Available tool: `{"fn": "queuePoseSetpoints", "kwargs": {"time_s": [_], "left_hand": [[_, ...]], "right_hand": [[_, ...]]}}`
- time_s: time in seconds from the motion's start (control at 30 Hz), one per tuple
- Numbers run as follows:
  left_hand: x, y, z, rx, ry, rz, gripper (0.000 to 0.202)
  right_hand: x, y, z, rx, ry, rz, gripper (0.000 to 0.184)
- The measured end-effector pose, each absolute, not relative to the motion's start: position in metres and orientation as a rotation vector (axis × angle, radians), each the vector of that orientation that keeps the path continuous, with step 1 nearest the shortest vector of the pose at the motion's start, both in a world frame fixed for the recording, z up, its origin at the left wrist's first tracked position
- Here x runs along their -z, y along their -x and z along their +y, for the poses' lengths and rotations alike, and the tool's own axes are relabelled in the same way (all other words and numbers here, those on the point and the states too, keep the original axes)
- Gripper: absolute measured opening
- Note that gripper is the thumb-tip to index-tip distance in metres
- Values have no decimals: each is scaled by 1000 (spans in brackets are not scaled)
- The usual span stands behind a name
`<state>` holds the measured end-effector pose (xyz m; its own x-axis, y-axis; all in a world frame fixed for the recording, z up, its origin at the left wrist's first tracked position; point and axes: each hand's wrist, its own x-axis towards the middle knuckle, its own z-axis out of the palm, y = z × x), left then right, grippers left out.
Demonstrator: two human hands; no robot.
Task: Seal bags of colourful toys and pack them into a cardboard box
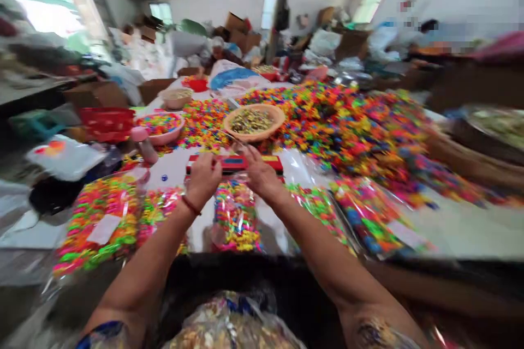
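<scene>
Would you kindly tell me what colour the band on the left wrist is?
Red; the band shows best in the head view.

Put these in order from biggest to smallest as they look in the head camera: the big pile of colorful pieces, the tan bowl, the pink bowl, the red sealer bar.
1. pile of colorful pieces
2. red sealer bar, widest after the pile
3. tan bowl
4. pink bowl
The bowls look close; the tan one only slightly wider.

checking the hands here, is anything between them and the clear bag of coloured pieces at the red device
Nothing visible. The left hand and right hand are both at the top of the clear bag, by the red device.
</scene>
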<state>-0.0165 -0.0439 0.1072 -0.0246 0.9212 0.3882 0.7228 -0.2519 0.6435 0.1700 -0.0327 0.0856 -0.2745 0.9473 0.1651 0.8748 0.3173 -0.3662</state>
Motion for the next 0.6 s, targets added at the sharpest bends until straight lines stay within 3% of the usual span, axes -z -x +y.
{"fn": "queuePoseSetpoints", "kwargs": {"time_s": [0.07,0.17,0.27,0.33,0.4,0.5,0.6], "left_hand": [[-107,11,-82,-1082,-2087,1316,10],[-113,3,-131,-938,-2091,872,6],[-107,-6,-166,-1017,-1980,766,3],[-91,-16,-182,-809,-1863,698,6],[-65,-29,-192,-428,-1699,632,17],[-20,-57,-204,15,-1450,503,57],[15,-93,-219,165,-1280,354,92]], "right_hand": [[-90,-170,-80,-279,1377,-2205,90],[-80,-171,-144,-303,1102,-2154,72],[-58,-189,-203,-341,1212,-1951,57],[-40,-207,-242,-549,1288,-1758,39],[-22,-225,-280,-820,1363,-1519,25],[-2,-242,-323,-1005,1538,-1083,40],[5,-246,-342,-986,1427,-836,51]]}}
